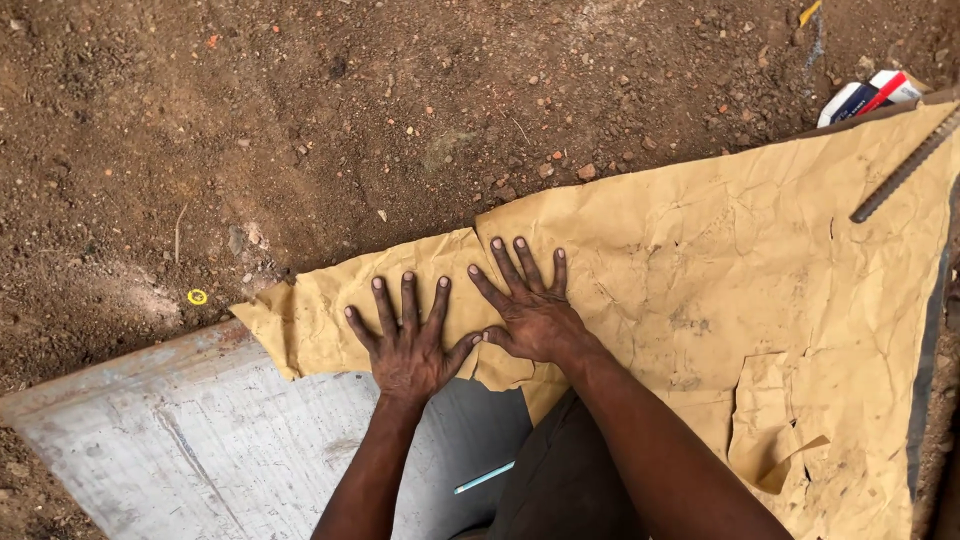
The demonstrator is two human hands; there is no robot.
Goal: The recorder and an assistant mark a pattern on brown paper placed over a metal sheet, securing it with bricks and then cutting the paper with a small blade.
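Observation:
A large sheet of crumpled tan paper [720, 270] lies over a grey metal plate [200, 440] on the ground. My left hand [408, 340] rests flat on the paper's left part with its fingers spread. Just to its right, my right hand [530, 305] presses flat on the paper too, fingers apart; the two thumbs nearly touch. Neither hand holds anything. The paper has torn flaps at its lower right [770, 430].
Brown dirt with small stones [350, 110] surrounds the plate. A ribbed steel rod [905, 165] lies on the paper's far right corner. A small red, white and blue box [868, 97] sits beyond it. A pale blue stick [484, 477] lies on the plate; a yellow ring [197, 297] in the dirt.

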